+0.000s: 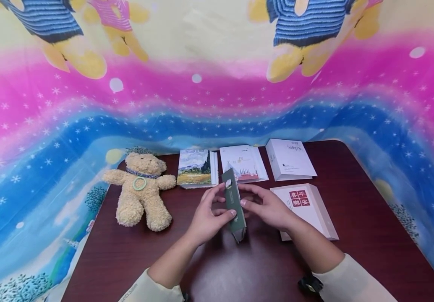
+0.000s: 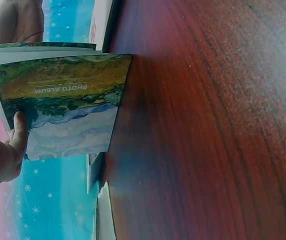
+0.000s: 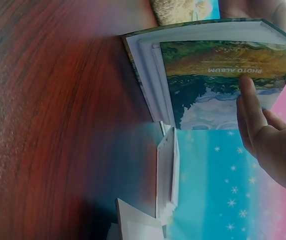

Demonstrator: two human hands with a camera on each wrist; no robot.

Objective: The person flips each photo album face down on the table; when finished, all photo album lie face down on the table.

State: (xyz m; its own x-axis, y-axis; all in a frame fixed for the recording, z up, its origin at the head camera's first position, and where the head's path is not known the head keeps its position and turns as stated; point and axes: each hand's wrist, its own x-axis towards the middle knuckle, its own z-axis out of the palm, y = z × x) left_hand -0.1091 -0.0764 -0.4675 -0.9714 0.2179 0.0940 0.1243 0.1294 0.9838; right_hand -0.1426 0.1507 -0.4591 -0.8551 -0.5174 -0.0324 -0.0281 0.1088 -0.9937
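While the photo album (image 1: 234, 205) stands on edge on the dark wooden table (image 1: 353, 218), both hands are on it — the left hand (image 1: 208, 216) grips it from the left with its thumb curled against the cover, and the right hand (image 1: 267, 206) holds it from the other side, fingers laid on the painted landscape cover, as the right wrist view shows. The album is upright near the middle of the table, its lower edge apparently touching the wood; its white pages show at the edge and it looks closed or only barely parted. As a judgement, the handling is at an early stage — the album is picked up and set on edge, but not opened. A teddy bear (image 1: 141, 188) lies to the left, and other albums and white boxes (image 1: 290, 159) lie flat behind.
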